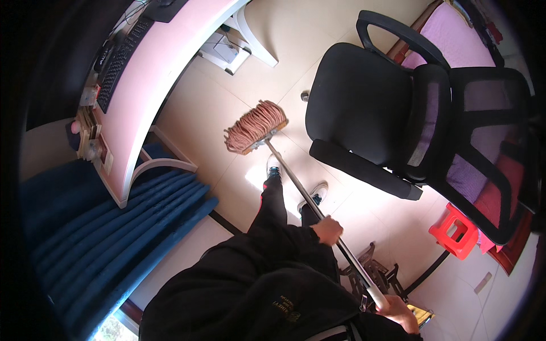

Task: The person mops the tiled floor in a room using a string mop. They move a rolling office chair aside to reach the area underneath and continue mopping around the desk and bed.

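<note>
A long metal mop handle [296,183] runs diagonally in front of me. My left hand [327,231] is wrapped around its middle. Lower in the view, my right hand [396,311] grips the pale sleeve at the handle's upper end. At the far end, the mop head [257,127] of thick pinkish-brown yarn strands is on the tiled floor [204,106], just beyond my shoes. A metal clamp and an orange-brown strip join the yarn to the handle.
A black office chair [362,106] stands to the right of the mop, a red plastic stool [455,232] behind it. On the left are a pink-topped desk [140,81] bearing a keyboard [126,59], and a blue curtain [128,221]. A dark folding frame [375,268] sits near my right hand.
</note>
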Available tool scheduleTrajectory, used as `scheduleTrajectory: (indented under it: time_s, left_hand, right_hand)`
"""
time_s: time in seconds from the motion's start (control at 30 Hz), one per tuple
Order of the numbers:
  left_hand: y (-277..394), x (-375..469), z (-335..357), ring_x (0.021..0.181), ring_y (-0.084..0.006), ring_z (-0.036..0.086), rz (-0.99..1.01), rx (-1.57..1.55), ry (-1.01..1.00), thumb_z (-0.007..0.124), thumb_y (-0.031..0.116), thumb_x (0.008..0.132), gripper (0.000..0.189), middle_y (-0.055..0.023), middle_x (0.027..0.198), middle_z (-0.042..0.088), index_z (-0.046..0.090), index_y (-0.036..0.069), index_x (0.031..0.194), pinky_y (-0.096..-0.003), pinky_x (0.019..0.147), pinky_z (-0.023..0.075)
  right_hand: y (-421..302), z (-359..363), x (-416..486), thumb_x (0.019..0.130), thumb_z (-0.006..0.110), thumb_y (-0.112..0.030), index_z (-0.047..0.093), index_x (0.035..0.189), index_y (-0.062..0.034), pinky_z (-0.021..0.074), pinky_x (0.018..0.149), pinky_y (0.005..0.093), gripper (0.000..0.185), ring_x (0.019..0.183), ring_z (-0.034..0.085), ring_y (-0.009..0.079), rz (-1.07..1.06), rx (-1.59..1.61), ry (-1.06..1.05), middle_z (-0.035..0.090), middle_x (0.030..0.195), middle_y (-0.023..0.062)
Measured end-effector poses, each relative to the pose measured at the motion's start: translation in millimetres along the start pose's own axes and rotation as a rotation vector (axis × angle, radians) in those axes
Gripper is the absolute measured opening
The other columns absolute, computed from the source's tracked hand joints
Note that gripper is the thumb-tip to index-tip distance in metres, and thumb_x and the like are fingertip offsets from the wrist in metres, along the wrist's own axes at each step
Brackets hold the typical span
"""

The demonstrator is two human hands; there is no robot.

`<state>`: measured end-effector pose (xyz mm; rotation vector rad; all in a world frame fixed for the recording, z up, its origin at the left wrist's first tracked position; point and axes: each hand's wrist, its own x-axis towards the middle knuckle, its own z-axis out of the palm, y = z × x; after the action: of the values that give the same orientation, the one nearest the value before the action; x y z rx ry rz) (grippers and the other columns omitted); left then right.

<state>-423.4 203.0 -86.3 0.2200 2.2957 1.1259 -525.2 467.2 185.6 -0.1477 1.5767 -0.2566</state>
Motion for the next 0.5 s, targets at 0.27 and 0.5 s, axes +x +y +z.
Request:
scheduleTrajectory:
  time_s: [0.27,0.5]
  left_hand:
    - [34,-29,-49,0.070,-0.0291,0.065,0.009,0.031,0.045,0.061,0.015,0.066,0.009,-0.0105,0.073,0.066,0.066,0.010,0.072,-0.0473,0.076,0.0420]
    - [-57,-50,-101,0.067,-0.0278,0.065,-0.101,0.223,0.235,0.065,0.019,0.058,0.009,-0.0089,0.063,0.063,0.066,0.013,0.065,-0.0435,0.075,0.0411]
  right_hand:
    - [37,-12,-16,0.070,0.074,-0.022,0.064,0.086,-0.0043,0.0468,0.065,0.0316,0.026,0.068,0.058,0.0148,0.017,-0.117,0.116,0.062,0.072,0.0064]
    - [-58,-2,57,0.067,0.071,-0.011,0.058,0.079,-0.0014,0.0399,0.057,0.0266,0.021,0.064,0.046,0.0077,-0.209,0.022,0.156,0.052,0.066,-0.0005]
